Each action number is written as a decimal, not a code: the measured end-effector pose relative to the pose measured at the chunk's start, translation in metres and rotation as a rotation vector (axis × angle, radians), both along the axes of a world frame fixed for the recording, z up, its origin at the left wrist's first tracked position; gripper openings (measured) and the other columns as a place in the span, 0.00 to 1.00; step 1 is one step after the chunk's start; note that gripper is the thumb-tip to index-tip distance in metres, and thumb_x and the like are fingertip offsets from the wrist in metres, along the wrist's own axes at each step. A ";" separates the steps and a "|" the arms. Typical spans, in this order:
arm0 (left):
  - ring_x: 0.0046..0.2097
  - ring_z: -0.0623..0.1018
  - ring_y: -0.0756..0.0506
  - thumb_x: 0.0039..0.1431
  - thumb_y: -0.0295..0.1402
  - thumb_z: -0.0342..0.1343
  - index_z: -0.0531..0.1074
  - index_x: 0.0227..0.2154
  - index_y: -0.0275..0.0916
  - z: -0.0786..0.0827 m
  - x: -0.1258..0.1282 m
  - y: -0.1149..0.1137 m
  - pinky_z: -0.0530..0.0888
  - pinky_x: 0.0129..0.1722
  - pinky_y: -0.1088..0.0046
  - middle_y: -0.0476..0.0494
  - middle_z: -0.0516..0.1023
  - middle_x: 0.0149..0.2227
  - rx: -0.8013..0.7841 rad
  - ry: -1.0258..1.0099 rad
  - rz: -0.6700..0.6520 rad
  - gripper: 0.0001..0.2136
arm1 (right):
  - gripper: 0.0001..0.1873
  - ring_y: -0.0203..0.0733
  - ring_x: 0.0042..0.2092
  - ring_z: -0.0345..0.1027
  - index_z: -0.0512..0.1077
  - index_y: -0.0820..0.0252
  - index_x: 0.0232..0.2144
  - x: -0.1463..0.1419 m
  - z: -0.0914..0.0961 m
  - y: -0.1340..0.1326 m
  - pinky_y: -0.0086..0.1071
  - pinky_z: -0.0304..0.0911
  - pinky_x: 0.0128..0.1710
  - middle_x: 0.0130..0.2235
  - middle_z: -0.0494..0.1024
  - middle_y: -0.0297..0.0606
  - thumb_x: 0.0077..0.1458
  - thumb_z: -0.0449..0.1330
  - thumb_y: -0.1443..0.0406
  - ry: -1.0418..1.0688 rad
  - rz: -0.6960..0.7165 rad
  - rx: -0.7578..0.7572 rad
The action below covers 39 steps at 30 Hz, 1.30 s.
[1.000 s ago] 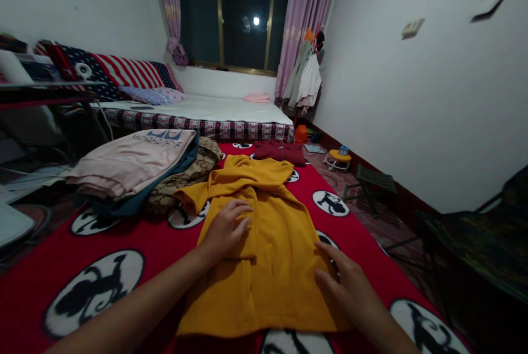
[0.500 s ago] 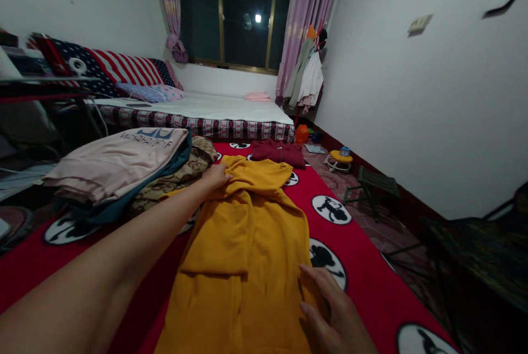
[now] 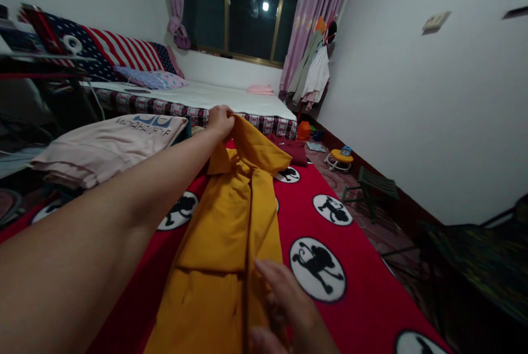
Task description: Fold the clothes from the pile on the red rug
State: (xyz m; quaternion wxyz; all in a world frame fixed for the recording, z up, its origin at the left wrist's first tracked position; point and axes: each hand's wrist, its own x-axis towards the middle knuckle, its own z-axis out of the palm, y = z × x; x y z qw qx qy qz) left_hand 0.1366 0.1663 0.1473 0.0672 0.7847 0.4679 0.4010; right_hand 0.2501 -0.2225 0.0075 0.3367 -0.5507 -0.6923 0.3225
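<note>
A mustard-yellow garment (image 3: 214, 233) lies lengthwise on a red blanket, a sleeve-like panel folded flat on top. I cannot tell whether it is a shirt or a dress. My left hand (image 3: 221, 122) is closed on its far end and holds that end raised above the blanket. Lower down, my right hand (image 3: 295, 310) has the garment's right side between thumb and fingers. The cloth there is turned inward as a narrow upright fold. Part of the right hand's grip is hidden by cloth and a little blurred.
The red blanket (image 3: 363, 288) has white monkey circles. A pale pink folded garment (image 3: 107, 148) tops a pile on the left; a maroon garment (image 3: 295, 150) lies beyond. A bed (image 3: 231, 98), a yellow stool (image 3: 340, 156), a green folding stool (image 3: 377, 183) and a camouflage chair (image 3: 474, 266) stand around.
My left hand has lifted the garment's far end upward. My right hand has moved left, bringing the garment's right side inward and uncovering more of the blanket. The view has shifted slightly.
</note>
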 end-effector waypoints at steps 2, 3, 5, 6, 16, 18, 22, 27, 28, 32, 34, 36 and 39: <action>0.57 0.67 0.35 0.60 0.23 0.51 0.70 0.44 0.21 -0.006 -0.010 -0.005 0.61 0.57 0.57 0.34 0.70 0.50 0.000 -0.001 0.038 0.12 | 0.42 0.49 0.52 0.69 0.48 0.48 0.66 -0.015 -0.009 0.011 0.39 0.68 0.50 0.67 0.51 0.48 0.53 0.61 0.59 0.006 0.214 -0.130; 0.59 0.65 0.34 0.58 0.22 0.52 0.70 0.45 0.23 -0.012 -0.014 -0.011 0.61 0.58 0.57 0.34 0.67 0.53 0.003 0.004 0.051 0.13 | 0.42 0.49 0.54 0.68 0.49 0.48 0.66 -0.021 -0.012 0.016 0.39 0.66 0.52 0.68 0.50 0.48 0.53 0.62 0.58 0.001 0.288 -0.163; 0.61 0.62 0.33 0.57 0.22 0.54 0.69 0.48 0.26 -0.027 -0.019 -0.031 0.60 0.60 0.58 0.34 0.61 0.58 0.018 0.027 0.009 0.15 | 0.39 0.51 0.60 0.61 0.54 0.47 0.64 -0.028 -0.015 0.024 0.38 0.62 0.56 0.67 0.52 0.44 0.53 0.63 0.57 -0.006 0.374 -0.163; 0.61 0.62 0.35 0.58 0.23 0.54 0.70 0.48 0.27 -0.036 -0.019 -0.045 0.60 0.60 0.60 0.35 0.60 0.59 0.025 0.047 -0.039 0.15 | 0.37 0.51 0.61 0.59 0.58 0.46 0.62 -0.030 -0.013 0.026 0.37 0.61 0.56 0.66 0.55 0.41 0.51 0.64 0.56 -0.004 0.397 -0.149; 0.67 0.54 0.35 0.58 0.40 0.57 0.66 0.57 0.42 -0.148 -0.010 -0.198 0.55 0.63 0.48 0.36 0.57 0.65 -0.055 0.390 -0.597 0.24 | 0.12 0.38 0.35 0.73 0.77 0.60 0.38 -0.002 0.027 0.054 0.27 0.67 0.35 0.37 0.79 0.38 0.52 0.61 0.61 0.205 0.286 -0.317; 0.67 0.54 0.35 0.58 0.40 0.56 0.67 0.56 0.41 -0.158 -0.011 -0.203 0.54 0.64 0.49 0.36 0.59 0.64 -0.072 0.368 -0.544 0.23 | 0.12 0.35 0.27 0.70 0.76 0.62 0.37 0.024 0.024 0.087 0.26 0.66 0.28 0.29 0.77 0.35 0.52 0.59 0.61 0.238 0.101 -0.293; 0.66 0.56 0.36 0.59 0.41 0.54 0.69 0.55 0.41 -0.161 -0.012 -0.204 0.53 0.64 0.50 0.37 0.62 0.63 -0.078 0.341 -0.512 0.21 | 0.16 0.34 0.23 0.67 0.72 0.65 0.42 0.087 0.023 0.174 0.26 0.64 0.23 0.25 0.74 0.33 0.48 0.58 0.66 0.109 -0.455 -0.015; 0.66 0.57 0.36 0.59 0.41 0.54 0.69 0.54 0.42 -0.163 -0.012 -0.203 0.53 0.65 0.50 0.38 0.63 0.63 -0.088 0.288 -0.525 0.21 | 0.23 0.37 0.25 0.72 0.69 0.68 0.48 0.147 0.029 0.256 0.28 0.66 0.23 0.31 0.77 0.41 0.48 0.53 0.71 0.004 -0.803 0.060; 0.65 0.58 0.37 0.59 0.40 0.54 0.69 0.54 0.42 -0.163 -0.012 -0.203 0.53 0.65 0.51 0.39 0.63 0.62 -0.091 0.276 -0.526 0.20 | 0.23 0.38 0.26 0.72 0.69 0.69 0.48 0.153 0.030 0.266 0.28 0.67 0.24 0.32 0.78 0.43 0.49 0.52 0.71 -0.026 -0.825 0.082; 0.64 0.61 0.36 0.58 0.39 0.55 0.70 0.51 0.42 -0.163 -0.012 -0.204 0.54 0.64 0.51 0.39 0.66 0.60 -0.115 0.243 -0.520 0.18 | 0.21 0.41 0.35 0.74 0.70 0.71 0.48 0.159 0.036 0.300 0.32 0.69 0.34 0.42 0.78 0.50 0.52 0.49 0.71 -0.187 -0.803 0.181; 0.63 0.62 0.36 0.58 0.38 0.55 0.71 0.50 0.42 -0.161 -0.011 -0.204 0.54 0.64 0.50 0.39 0.67 0.59 -0.120 0.230 -0.518 0.17 | 0.19 0.42 0.41 0.73 0.73 0.70 0.45 0.152 0.040 0.315 0.33 0.67 0.42 0.44 0.78 0.49 0.53 0.50 0.71 -0.282 -0.724 0.218; 0.62 0.62 0.36 0.58 0.38 0.55 0.71 0.50 0.42 -0.160 -0.010 -0.204 0.54 0.64 0.50 0.39 0.67 0.58 -0.117 0.219 -0.517 0.17 | 0.17 0.41 0.45 0.72 0.76 0.66 0.42 0.140 0.042 0.329 0.31 0.64 0.47 0.44 0.79 0.44 0.51 0.53 0.72 -0.378 -0.611 0.227; 0.62 0.63 0.36 0.58 0.37 0.55 0.71 0.50 0.42 -0.160 -0.010 -0.204 0.55 0.64 0.49 0.39 0.67 0.58 -0.113 0.210 -0.522 0.17 | 0.16 0.42 0.46 0.71 0.77 0.62 0.40 0.119 0.039 0.346 0.31 0.62 0.49 0.43 0.80 0.41 0.48 0.58 0.73 -0.511 -0.472 0.195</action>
